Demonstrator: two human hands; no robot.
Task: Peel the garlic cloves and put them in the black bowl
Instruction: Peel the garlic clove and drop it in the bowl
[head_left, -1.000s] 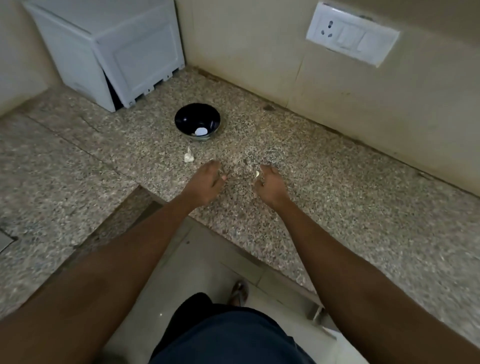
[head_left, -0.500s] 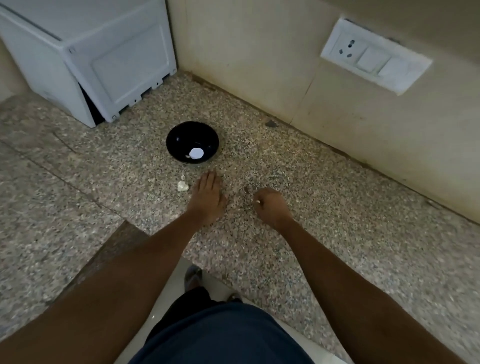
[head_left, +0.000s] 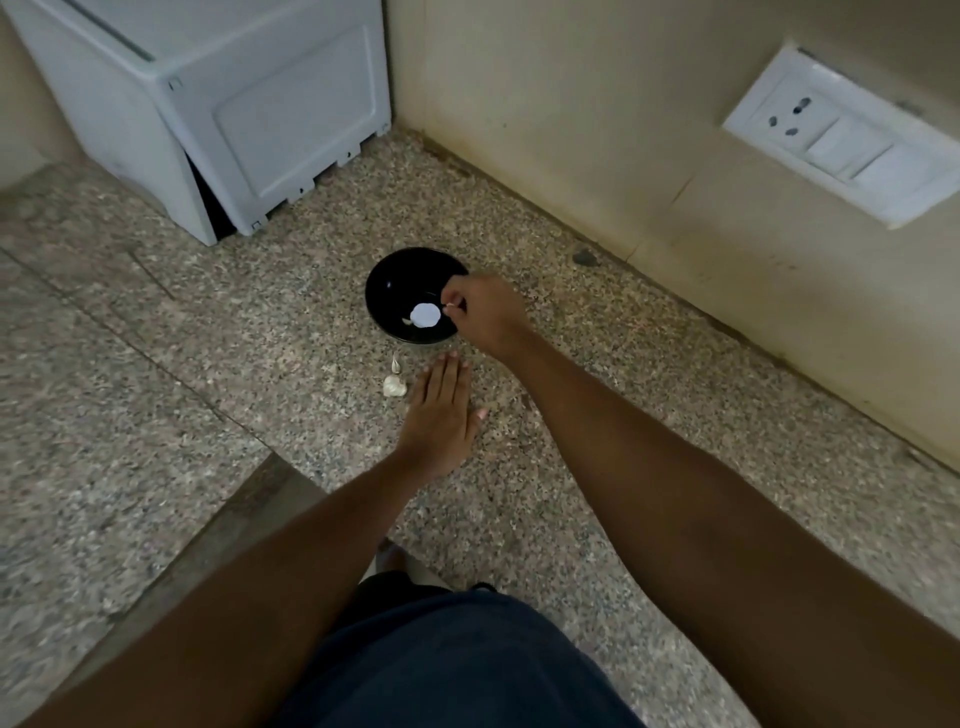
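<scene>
Since half a second ago the right hand (head_left: 485, 314) has left the counter (head_left: 597, 545) and reached over the black bowl (head_left: 402, 280), fingers curled and pinching a small pale garlic clove (head_left: 450, 304) at its fingertips; the clove is too small and too covered to tell its long axis. Just behind it the left hand (head_left: 441, 415) lies flat on the counter, fingers straight and together, pointing toward the bowl. Beside its fingertips, to the left, sit an unpeeled clove (head_left: 394, 386) and a papery scrap (head_left: 397, 362). Inside the bowl shows a pale round patch (head_left: 425, 315). Beyond the bowl stands a white box (head_left: 249, 119).
</scene>
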